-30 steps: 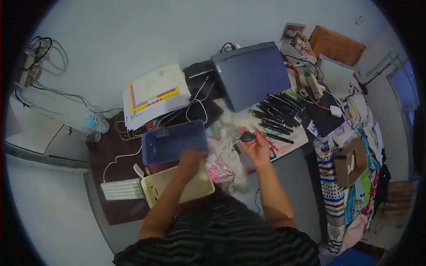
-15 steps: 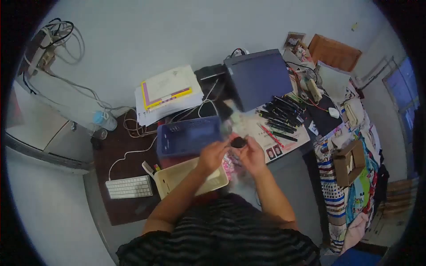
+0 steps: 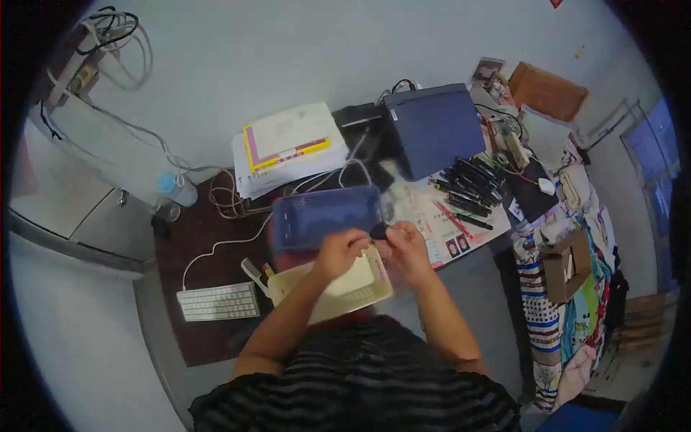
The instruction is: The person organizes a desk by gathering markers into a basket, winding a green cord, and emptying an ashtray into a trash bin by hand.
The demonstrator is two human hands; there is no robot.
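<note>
My right hand (image 3: 405, 252) pinches a small dark, roundish object (image 3: 378, 230) whose kind I cannot make out. Close beside it, my left hand (image 3: 342, 253) is closed with its fingers curled, and what they hold, if anything, is hidden. Both hands are over the right end of a cream plastic basket (image 3: 367, 295) at the desk's front edge. Behind that basket stands a blue plastic basket (image 3: 327, 205), its near rim partly covered by my left hand.
Many black pens and a red pen (image 3: 455, 219) lie on printed paper (image 3: 425, 201) to the right. A closed dark laptop (image 3: 435, 129) and a stack of papers (image 3: 288, 137) are behind. A white keyboard (image 3: 218, 302), cables and a blue-capped bottle (image 3: 176, 189) are at left.
The view has shifted, with the desk appearing farther right. The dark object is lower relative to the baskets and more covered by fingers. Pink patterned material below the hands no longer shows.
</note>
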